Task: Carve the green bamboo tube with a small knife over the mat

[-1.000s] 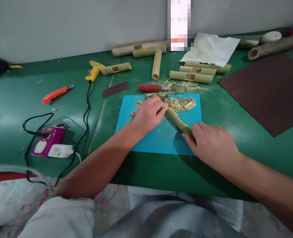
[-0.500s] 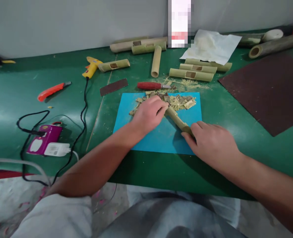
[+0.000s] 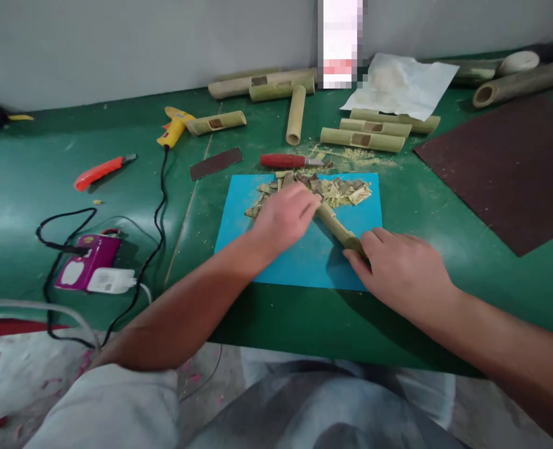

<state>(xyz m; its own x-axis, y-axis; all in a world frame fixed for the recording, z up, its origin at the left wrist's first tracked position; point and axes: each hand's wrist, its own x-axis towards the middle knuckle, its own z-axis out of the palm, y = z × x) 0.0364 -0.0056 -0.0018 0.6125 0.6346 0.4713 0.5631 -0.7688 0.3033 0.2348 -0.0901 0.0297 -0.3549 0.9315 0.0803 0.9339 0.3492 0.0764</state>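
Observation:
A bamboo tube (image 3: 335, 226) with a notch cut in its side lies slantwise over a blue sheet (image 3: 304, 268). My right hand (image 3: 400, 268) is closed around its near end. My left hand (image 3: 288, 215) is closed at the far end, fingertips against the tube. A small dark edge shows at those fingertips; what they pinch is mostly hidden. Beneath and beyond my left hand, a heap of bamboo chips and shavings (image 3: 346, 192) covers the back of the sheet. Just behind the sheet lies a red-handled knife (image 3: 283, 161).
Several notched bamboo pieces (image 3: 363, 140) lie farther back, near a white paper (image 3: 398, 87) with powder. Brown sandpaper (image 3: 510, 181) is at right, a small dark strip (image 3: 216, 163) left of the knife. Leftward are a yellow glue gun (image 3: 176, 128), orange cutter (image 3: 99, 173) and purple power strip (image 3: 89, 262).
My left hand has shifted very slightly along the tube toward me. My right hand keeps its hold, and the whole view has drifted a little.

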